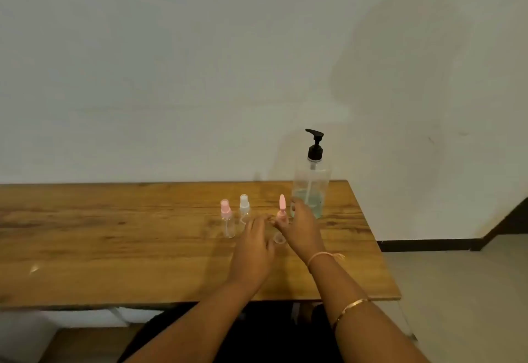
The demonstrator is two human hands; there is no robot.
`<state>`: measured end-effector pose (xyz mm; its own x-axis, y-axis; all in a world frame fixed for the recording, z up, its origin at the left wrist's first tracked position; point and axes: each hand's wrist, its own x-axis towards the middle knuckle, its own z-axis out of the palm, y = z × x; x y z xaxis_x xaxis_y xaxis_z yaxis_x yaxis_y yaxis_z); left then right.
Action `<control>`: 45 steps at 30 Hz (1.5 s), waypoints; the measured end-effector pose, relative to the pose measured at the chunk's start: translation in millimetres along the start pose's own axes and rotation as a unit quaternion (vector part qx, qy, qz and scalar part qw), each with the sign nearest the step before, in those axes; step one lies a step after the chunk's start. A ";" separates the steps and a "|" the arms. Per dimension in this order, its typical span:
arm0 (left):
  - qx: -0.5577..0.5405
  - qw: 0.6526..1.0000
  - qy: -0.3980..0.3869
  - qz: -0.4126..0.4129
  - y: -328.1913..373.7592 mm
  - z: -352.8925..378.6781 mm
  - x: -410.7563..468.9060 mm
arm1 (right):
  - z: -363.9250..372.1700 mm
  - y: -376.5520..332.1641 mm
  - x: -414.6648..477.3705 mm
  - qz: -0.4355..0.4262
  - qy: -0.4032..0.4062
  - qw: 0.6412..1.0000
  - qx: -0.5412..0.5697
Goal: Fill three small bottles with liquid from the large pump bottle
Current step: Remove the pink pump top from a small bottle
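Note:
The large clear pump bottle point(311, 191) with a black pump head stands at the back right of the wooden table point(114, 234), holding a low level of pale liquid. To its left stand three small clear bottles. One has a pink spray cap point(226, 221), one a white cap point(244, 208), and one a pointed pink cap point(282, 206). My right hand point(300, 231) holds the pointed-cap bottle, thumb across its body, fingertips reaching close to the large bottle's base. My left hand point(254, 245) hovers just left of it with fingers extended, holding nothing.
The table's right edge point(377, 248) lies close to the large bottle, with floor beyond it. A plain wall rises directly behind the table. Bare wood stretches to the left of the small bottles.

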<state>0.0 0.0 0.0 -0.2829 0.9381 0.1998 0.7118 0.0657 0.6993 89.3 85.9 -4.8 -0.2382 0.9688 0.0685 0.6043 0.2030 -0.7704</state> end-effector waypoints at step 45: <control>-0.093 0.987 -0.029 -0.130 -44.0 48.8 62.9 | 23.4 18.1 24.9 -0.018 0.008 1.000 0.021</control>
<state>-17.7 72.7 -51.7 -0.3990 0.9161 -0.0392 0.4888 0.2487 0.8362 76.6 110.4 -31.8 -0.2470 0.9630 0.1075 0.5627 0.2329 -0.7931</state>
